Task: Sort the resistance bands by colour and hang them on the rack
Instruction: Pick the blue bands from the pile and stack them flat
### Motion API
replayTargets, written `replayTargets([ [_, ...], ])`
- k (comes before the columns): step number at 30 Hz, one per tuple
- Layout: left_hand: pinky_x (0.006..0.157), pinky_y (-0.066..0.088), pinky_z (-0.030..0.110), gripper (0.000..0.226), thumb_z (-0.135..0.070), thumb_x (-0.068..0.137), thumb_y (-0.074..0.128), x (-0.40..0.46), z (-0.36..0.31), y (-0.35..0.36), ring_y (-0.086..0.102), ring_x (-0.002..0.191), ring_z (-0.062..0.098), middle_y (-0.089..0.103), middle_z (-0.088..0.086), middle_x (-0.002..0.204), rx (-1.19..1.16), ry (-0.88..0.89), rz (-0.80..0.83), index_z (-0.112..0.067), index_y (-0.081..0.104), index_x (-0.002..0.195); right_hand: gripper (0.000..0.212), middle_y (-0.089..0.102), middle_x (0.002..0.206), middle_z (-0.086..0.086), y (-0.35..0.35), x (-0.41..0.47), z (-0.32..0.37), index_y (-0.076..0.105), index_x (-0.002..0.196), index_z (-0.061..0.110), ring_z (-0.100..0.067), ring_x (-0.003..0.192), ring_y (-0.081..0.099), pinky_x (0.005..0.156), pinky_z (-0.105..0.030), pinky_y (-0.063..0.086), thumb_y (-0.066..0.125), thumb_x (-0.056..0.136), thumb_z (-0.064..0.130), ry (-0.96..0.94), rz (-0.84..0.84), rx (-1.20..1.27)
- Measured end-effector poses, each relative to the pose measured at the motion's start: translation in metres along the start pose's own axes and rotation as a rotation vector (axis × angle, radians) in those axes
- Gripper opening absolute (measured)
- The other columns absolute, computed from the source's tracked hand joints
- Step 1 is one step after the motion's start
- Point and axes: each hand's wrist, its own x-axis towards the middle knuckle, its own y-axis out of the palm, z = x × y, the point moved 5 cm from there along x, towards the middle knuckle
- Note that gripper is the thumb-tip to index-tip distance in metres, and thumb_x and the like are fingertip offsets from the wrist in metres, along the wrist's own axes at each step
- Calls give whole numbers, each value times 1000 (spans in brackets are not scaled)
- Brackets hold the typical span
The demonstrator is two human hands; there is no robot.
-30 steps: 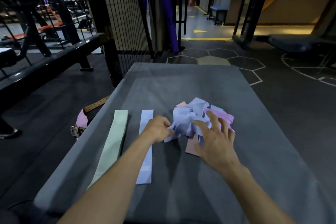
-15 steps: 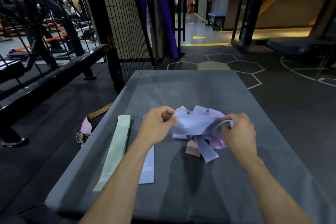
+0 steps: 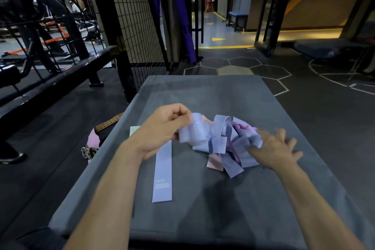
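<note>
A tangled pile of resistance bands (image 3: 227,144), lavender, pink and peach, lies mid-way across the grey padded platform (image 3: 203,215). My left hand (image 3: 162,128) pinches the end of a lavender band (image 3: 192,130) lifted from the pile's left side. With spread fingers, my right hand (image 3: 276,150) presses on the pile's right edge. One flat lavender band (image 3: 163,174) lies straight on the platform beneath my left wrist. A pale green band (image 3: 134,129) peeks out beside my left forearm, mostly hidden by it.
A black wire-mesh rack (image 3: 134,18) stands beyond the platform's far left corner. A leather belt (image 3: 109,123) and a pink item (image 3: 93,142) lie on the floor to the left. Gym machines fill the far left. Dark floor with hexagon markings stretches to the right.
My left hand has lifted a lavender band's end up and left. My right hand let go of the band and now presses flat on the pile's right side.
</note>
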Motion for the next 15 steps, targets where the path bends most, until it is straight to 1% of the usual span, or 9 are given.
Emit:
replayTargets([
  [2,58,45,28,8,-11,100,60,-10,-11,5,49,61,15,55,4,73,-2,18,171,-8,63,93,31,46,135,3,-17,-21,30,55,116,49,-29,125,42,100,-37,38,49,89,35,-334,-121,145],
  [4,56,46,30,9,-15,98,62,-19,-18,8,49,61,18,56,8,76,55,31,300,-6,64,98,29,63,112,14,-27,-52,62,64,102,44,-7,102,60,82,-16,44,46,94,23,-564,17,607],
  [5,58,46,31,11,-17,98,63,-21,-20,8,49,65,20,56,9,79,88,44,334,-6,65,100,32,69,112,9,-22,-66,74,70,106,36,-4,103,63,86,-16,47,45,98,17,-587,205,807],
  [7,67,45,38,11,-20,99,64,-23,-23,5,50,75,23,59,10,86,133,75,342,-10,67,102,33,67,123,-16,-5,-84,94,74,113,18,-29,121,61,106,-42,47,44,102,21,-605,512,961],
  [8,73,44,42,11,-22,98,64,-23,-22,0,52,80,22,61,10,90,143,86,321,-12,68,103,34,63,124,-26,3,-89,99,71,113,8,-40,121,58,109,-52,43,43,102,23,-612,598,997],
  [10,77,43,44,11,-21,98,65,-23,-20,-10,56,87,20,66,11,95,155,99,261,-16,69,107,44,52,119,-44,9,-93,102,55,114,-14,-52,102,54,102,-54,44,46,100,27,-611,647,1097],
  [11,77,43,44,12,-20,98,65,-23,-19,-15,56,88,21,67,16,97,158,100,228,-18,70,109,48,50,106,-45,9,-91,102,50,110,-19,-43,92,50,92,-47,45,48,100,28,-593,655,1165],
  [13,76,44,42,16,-21,96,69,-22,-16,-25,56,89,24,63,29,103,146,102,154,-24,71,112,39,49,91,-25,9,-94,102,55,93,-10,-33,88,43,78,-36,42,55,98,29,-587,644,1235],
  [15,72,47,34,21,-20,93,73,-22,-12,-31,58,85,21,66,25,102,117,90,62,-26,71,112,40,47,85,-21,9,-97,103,56,87,-5,-31,85,43,79,-41,36,65,89,33,-652,633,1211],
])
